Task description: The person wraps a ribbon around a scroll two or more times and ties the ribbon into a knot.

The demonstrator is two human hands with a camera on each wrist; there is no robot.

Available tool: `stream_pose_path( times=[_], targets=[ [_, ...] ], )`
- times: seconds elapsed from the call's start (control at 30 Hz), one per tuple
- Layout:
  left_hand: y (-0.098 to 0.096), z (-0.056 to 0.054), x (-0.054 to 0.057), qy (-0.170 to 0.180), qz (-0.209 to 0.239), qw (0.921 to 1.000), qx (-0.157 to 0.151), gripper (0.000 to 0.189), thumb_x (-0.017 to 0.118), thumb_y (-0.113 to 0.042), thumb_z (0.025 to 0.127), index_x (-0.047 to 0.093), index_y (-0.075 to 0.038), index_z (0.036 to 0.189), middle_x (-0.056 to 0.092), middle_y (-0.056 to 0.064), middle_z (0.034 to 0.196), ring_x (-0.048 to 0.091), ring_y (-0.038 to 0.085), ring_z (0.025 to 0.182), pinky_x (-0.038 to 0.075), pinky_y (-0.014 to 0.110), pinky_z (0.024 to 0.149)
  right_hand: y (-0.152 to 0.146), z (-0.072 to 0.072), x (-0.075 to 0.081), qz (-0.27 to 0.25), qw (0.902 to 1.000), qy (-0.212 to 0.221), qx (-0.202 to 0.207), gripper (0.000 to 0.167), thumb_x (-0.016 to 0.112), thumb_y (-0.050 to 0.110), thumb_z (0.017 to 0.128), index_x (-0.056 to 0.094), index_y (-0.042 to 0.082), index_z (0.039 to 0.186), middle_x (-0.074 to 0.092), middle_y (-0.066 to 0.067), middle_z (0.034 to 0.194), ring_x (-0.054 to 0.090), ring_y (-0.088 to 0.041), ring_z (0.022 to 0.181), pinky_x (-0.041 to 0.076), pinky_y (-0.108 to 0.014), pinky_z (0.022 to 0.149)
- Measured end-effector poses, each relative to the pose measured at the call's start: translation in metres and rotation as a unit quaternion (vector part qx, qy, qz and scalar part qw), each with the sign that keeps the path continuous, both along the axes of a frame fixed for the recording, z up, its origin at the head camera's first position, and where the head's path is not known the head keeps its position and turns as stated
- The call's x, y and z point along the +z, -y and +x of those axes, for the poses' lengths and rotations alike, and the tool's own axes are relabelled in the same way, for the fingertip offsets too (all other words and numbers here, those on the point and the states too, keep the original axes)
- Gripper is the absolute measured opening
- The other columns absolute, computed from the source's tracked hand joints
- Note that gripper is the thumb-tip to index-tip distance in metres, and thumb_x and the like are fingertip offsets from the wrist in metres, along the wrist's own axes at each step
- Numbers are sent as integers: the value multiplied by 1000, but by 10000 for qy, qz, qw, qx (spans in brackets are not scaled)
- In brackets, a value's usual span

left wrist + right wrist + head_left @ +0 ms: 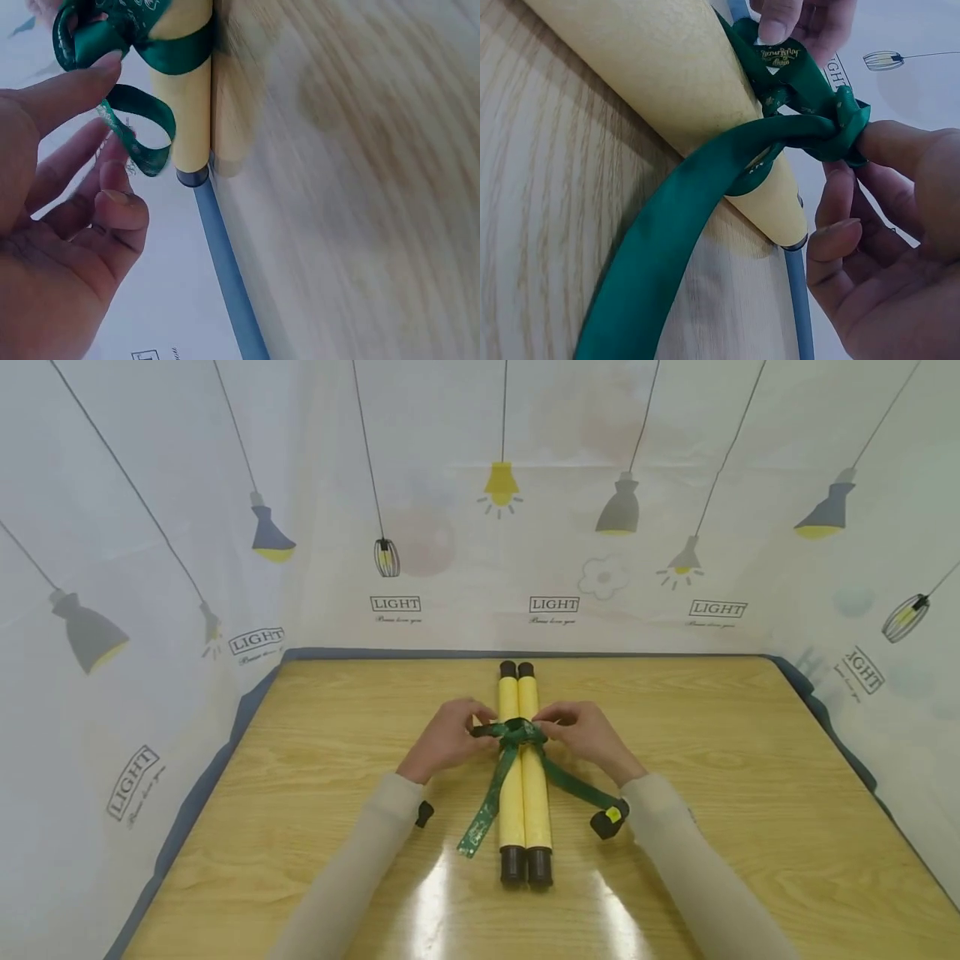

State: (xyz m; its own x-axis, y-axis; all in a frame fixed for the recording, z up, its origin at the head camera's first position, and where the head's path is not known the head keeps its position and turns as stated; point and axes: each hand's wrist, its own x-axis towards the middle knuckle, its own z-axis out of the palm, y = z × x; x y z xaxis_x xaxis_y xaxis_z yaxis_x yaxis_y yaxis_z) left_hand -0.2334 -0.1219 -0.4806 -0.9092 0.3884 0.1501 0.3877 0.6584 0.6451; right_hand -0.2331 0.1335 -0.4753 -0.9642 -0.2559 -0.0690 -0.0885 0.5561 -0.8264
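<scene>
Two pale yellow rolls (534, 802) with dark end caps lie side by side on the table. A dark green ribbon (489, 810) with gold print goes around their middle and is tied there in loops, with two loose tails running toward the near side. My left hand (448, 737) pinches a loop on the left of the knot; a curl of ribbon (154, 161) hangs beside its fingers in the left wrist view. On the other side, my right hand (588, 733) pinches the ribbon at the knot (849, 124) between thumb and finger. The ribbon's underside is hidden.
The wood-grain table (337, 710) has a blue-grey border (420, 653) along its back. A pale printed sheet (450, 635) with lamp drawings surrounds it. Small black objects (608, 820) appear near both wrists, the right one with a yellow patch.
</scene>
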Motion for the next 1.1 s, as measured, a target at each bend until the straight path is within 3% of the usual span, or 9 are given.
stream_pose_path(
  times=[0.23, 0.4, 0.7, 1.1],
  targets=[
    [11, -3, -3, 350, 330, 9987, 169, 21, 81, -26, 90, 78, -15, 108, 70, -2, 92, 56, 16, 79, 47, 29, 67, -7, 0, -3, 6, 9998, -141, -119, 24, 70, 37, 99, 76, 18, 112, 75, -5, 110, 67, -21, 100, 53, -35, 82],
    [21, -4, -3, 445, 427, 9980, 165, 8, 76, -27, 94, 77, -20, 97, 70, -5, 90, 58, 15, 83, 49, 31, 74, -16, -1, -7, -58, 9996, -225, -136, 26, 69, 40, 99, 75, 19, 113, 75, -4, 114, 68, -23, 103, 55, -37, 85],
    [33, -5, -3, 522, 862, 9949, 19, 8, 70, -27, 100, 73, -21, 103, 72, -3, 93, 64, 14, 86, 52, 34, 80, -39, -2, -9, -29, 9988, -431, -246, 28, 66, 42, 100, 75, 19, 116, 74, -5, 115, 67, -24, 100, 54, -33, 82],
    [42, -11, -13, 829, 818, 9930, 171, 11, 70, -26, 100, 75, -18, 105, 73, 0, 97, 64, 17, 90, 51, 31, 76, -68, 8, -14, 119, 9984, -277, -486, 30, 66, 40, 101, 74, 14, 115, 73, -9, 117, 67, -25, 106, 54, -35, 86]
  ],
)
